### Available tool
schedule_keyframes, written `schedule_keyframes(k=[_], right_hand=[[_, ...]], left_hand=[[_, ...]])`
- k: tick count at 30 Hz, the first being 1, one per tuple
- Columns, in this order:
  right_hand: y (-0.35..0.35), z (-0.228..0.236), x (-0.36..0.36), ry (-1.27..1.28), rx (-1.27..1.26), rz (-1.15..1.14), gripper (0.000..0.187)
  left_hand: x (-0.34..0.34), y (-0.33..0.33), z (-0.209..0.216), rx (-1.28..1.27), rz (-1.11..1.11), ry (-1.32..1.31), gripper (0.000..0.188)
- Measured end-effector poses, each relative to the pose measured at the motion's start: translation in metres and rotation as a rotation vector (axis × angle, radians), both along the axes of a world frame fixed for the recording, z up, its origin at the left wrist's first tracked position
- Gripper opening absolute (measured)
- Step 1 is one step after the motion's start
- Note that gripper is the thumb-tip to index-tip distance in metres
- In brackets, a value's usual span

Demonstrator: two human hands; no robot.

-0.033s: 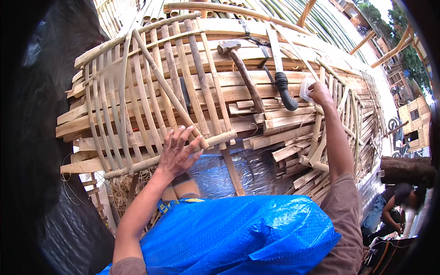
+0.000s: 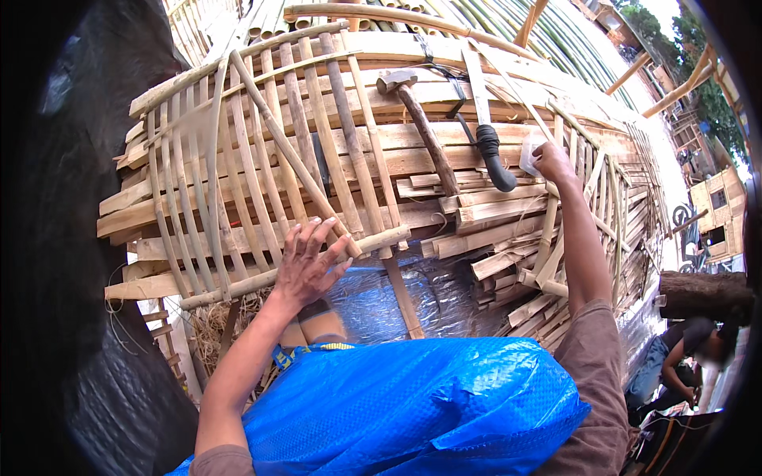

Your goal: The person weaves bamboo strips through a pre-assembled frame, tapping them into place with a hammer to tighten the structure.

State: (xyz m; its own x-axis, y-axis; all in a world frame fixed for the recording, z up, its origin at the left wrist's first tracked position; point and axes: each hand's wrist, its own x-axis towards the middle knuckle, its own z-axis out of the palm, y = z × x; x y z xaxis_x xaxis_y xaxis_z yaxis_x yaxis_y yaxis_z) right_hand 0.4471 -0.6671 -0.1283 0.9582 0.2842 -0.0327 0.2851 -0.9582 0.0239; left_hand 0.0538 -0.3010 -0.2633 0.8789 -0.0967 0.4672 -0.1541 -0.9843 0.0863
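Note:
My left hand (image 2: 308,258) lies with its fingers spread on the bottom rail of a slatted bamboo panel (image 2: 344,159), near the foot of its diagonal brace (image 2: 274,127). Out to the right, my right hand (image 2: 553,163) has its fingers curled at a small clear plastic cup (image 2: 529,155); whether anything sits between the fingertips is hidden. Between my hands lie a hammer (image 2: 425,135) with a rough wooden handle and a long-bladed knife (image 2: 481,103) with a black wrapped, curved grip.
Stacked split bamboo (image 2: 496,210) lies under the tools. Another slatted panel (image 2: 591,163) stands right, bamboo poles (image 2: 508,24) beyond. A blue woven sheet (image 2: 413,404) covers my lap; black sheeting (image 2: 119,397) hangs left. A person (image 2: 679,361) crouches at the far lower right.

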Motion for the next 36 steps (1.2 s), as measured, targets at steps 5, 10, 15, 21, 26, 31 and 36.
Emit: schedule_keyframes(k=[5, 10, 15, 21, 26, 31, 36], right_hand=[[0.008, -0.007, 0.012, 0.043, 0.0, -0.005, 0.027], [0.002, -0.018, 0.023, 0.015, 0.032, 0.014, 0.023], [0.007, -0.015, 0.025, 0.065, 0.0, 0.061, 0.025], [-0.001, -0.024, 0.034, -0.052, -0.052, 0.152, 0.024], [0.003, -0.018, 0.025, -0.032, 0.009, 0.121, 0.024], [0.01, 0.005, 0.011, 0.069, 0.089, 0.031, 0.029], [0.005, 0.005, 0.012, 0.089, 0.117, -0.014, 0.026]], left_hand=[[-0.001, 0.001, 0.0, -0.002, 0.01, 0.006, 0.053], [0.0, 0.0, 0.001, 0.006, 0.007, -0.006, 0.052], [-0.001, 0.001, 0.001, 0.003, 0.004, 0.002, 0.053], [-0.001, 0.001, -0.001, -0.008, 0.0, -0.001, 0.055], [-0.001, 0.001, 0.0, -0.006, -0.007, -0.009, 0.057], [-0.002, 0.001, -0.001, 0.002, 0.003, -0.003, 0.057], [-0.001, 0.0, 0.0, 0.005, 0.005, -0.004, 0.057]])
